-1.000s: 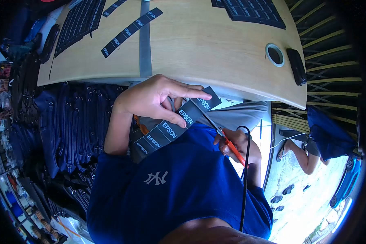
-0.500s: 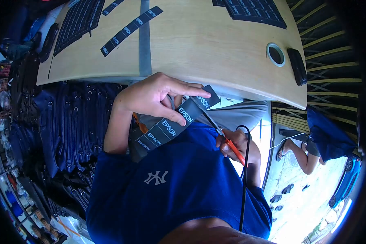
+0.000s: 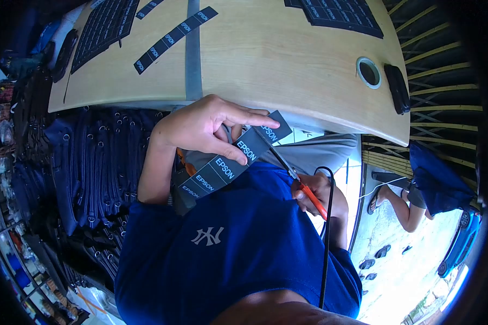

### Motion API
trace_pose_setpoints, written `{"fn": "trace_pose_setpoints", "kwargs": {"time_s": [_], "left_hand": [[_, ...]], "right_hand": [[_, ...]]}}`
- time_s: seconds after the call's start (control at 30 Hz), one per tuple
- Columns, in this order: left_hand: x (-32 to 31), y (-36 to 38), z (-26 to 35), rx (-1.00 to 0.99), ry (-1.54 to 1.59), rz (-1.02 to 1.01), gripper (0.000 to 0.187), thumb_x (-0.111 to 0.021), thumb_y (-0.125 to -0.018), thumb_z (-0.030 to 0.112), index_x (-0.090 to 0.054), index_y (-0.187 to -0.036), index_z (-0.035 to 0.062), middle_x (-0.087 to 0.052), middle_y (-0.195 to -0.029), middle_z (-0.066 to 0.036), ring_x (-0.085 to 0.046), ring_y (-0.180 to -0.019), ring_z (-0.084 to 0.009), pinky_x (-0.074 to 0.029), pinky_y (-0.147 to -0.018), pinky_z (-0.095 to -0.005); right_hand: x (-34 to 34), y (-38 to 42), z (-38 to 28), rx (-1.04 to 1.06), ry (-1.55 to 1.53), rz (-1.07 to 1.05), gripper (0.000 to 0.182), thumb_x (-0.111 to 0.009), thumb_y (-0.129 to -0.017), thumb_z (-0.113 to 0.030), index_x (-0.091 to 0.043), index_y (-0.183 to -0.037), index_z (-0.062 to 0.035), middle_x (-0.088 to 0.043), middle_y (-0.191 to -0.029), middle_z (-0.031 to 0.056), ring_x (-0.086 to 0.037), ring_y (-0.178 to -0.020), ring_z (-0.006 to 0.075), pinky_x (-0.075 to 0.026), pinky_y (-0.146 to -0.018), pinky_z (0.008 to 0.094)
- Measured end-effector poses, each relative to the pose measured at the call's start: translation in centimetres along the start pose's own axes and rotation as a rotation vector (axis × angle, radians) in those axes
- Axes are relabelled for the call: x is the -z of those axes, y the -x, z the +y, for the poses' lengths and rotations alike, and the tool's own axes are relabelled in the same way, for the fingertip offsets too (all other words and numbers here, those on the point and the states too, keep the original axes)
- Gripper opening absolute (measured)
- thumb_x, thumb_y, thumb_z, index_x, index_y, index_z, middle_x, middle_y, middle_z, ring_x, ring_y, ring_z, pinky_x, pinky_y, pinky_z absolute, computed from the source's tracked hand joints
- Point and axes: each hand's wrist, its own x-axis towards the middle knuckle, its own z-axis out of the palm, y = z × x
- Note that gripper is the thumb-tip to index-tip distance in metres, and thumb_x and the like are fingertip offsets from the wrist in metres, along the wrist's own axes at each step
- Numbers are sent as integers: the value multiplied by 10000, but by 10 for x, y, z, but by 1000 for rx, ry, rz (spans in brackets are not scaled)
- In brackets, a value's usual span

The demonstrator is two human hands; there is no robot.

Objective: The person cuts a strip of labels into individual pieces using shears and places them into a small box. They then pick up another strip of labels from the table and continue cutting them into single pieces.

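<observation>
Off to the left hang rows of dark blue garments, and on the wooden table lies a loose label strip beside a sheet of labels. Nearer in, the left hand pinches a black strip of EPSON labels between thumb and fingers, closed firmly on its upper part. The strip's long axis runs diagonally, from low near the blue shirt up toward the table edge. To its right, the right hand is wrapped around orange-handled scissors, whose blades point up-left and meet the strip just beside the left fingertips. A black cord trails down past that wrist.
</observation>
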Motion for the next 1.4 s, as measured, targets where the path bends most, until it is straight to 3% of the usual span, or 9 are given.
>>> {"fn": "trace_pose_setpoints", "kwargs": {"time_s": [0.3,0.37,0.5,0.63,0.73,0.93,1.07,1.17,1.4], "left_hand": [[8,3,-2,119,50,30,719,-778,-637,-58,-503,-1295,38,-642,-984,-90,-569,-689,-51,-527,-572,-171],[11,4,-1,152,55,51,716,-762,-652,-77,-488,-1304,29,-641,-977,-89,-572,-690,-55,-533,-588,-176],[11,-3,-4,71,196,146,701,-717,-690,-104,-441,-1326,-1,-637,-1045,-133,-600,-731,-76,-550,-643,-189],[22,-17,-11,149,-98,397,662,-738,-720,-16,-489,-1326,81,-582,-601,29,-468,-553,4,-374,-507,-173],[43,-36,-14,184,-315,425,668,-758,-715,64,-499,-1326,139,-603,-589,11,-482,-534,-15,-408,-539,-198],[59,-54,-18,182,-392,692,716,-759,-712,86,-433,-1350,93,-654,-1036,-179,-673,-713,-164,-521,-660,-269],[32,-43,-5,115,-144,716,670,-759,-683,-29,-397,-1242,44,-513,-1247,-191,-617,-735,-87,-531,-663,-228],[-1,-32,11,90,161,520,639,-778,-679,9,-394,-1189,31,-570,-1151,-183,-658,-752,-155,-547,-637,-248],[-55,-26,6,37,253,501,523,-763,-705,-22,-397,-1078,8,-566,-973,-125,-645,-744,-129,-543,-622,-239]], "right_hand": [[-4,2,16,59,131,13,458,-492,-931,-441,-548,-720,-38,-521,-531,15,-508,-428,104,-380,-418,241],[-8,4,17,107,64,108,366,-631,-873,-313,-520,-701,-9,-457,-557,77,-424,-461,176,-321,-459,339],[-15,4,28,314,-42,228,488,-544,-899,-441,-558,-759,26,-533,-686,114,-501,-544,211,-393,-534,339],[-11,8,22,169,-75,240,592,-468,-910,-515,-560,-778,54,-560,-768,139,-537,-606,227,-427,-593,343],[-11,8,21,90,-116,215,628,-446,-906,-549,-551,-781,57,-561,-785,151,-554,-661,236,-439,-638,354],[-21,6,18,182,-165,315,627,-442,-889,-580,-513,-844,42,-505,-679,86,-532,-639,200,-432,-629,331],[-31,0,25,46,-301,455,684,-480,-815,-669,-499,-869,12,-473,-667,19,-461,-560,91,-364,-525,251],[-32,-15,28,147,-327,499,690,-488,-794,-692,-494,-854,-5,-480,-681,18,-450,-553,94,-363,-520,249],[-27,-45,-1,226,-414,704,227,-726,-785,-150,-555,-853,-17,-542,-723,0,-504,-645,55,-381,-552,198]]}}
